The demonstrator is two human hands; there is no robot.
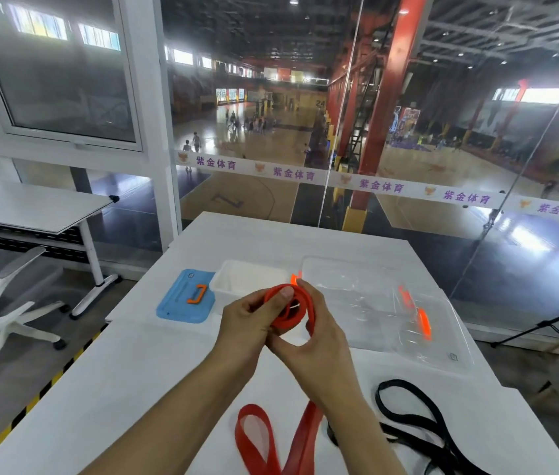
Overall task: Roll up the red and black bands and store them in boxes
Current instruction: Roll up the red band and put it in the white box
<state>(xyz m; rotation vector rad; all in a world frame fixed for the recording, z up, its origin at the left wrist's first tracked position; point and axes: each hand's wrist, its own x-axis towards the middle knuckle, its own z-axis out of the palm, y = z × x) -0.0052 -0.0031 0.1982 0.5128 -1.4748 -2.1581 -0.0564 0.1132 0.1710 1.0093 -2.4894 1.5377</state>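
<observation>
Bright, even daylight over a white surface (175, 371), seen through a wide-angle lens.
Window glare streaks the glass wall (408, 149) and polished court floor; shadows stay faint, edges bow outward, and the distant hall looks soft and hazy.

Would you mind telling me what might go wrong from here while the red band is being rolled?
1. Most of the red band is unrolled; the coil held between the left hand and right hand looks loose and may spring open if either grip eases.
2. Its hanging tail trails close beside the black band on the table; further winding might drag or tangle the two.
3. The coil may end up too wide for the white box.
</observation>
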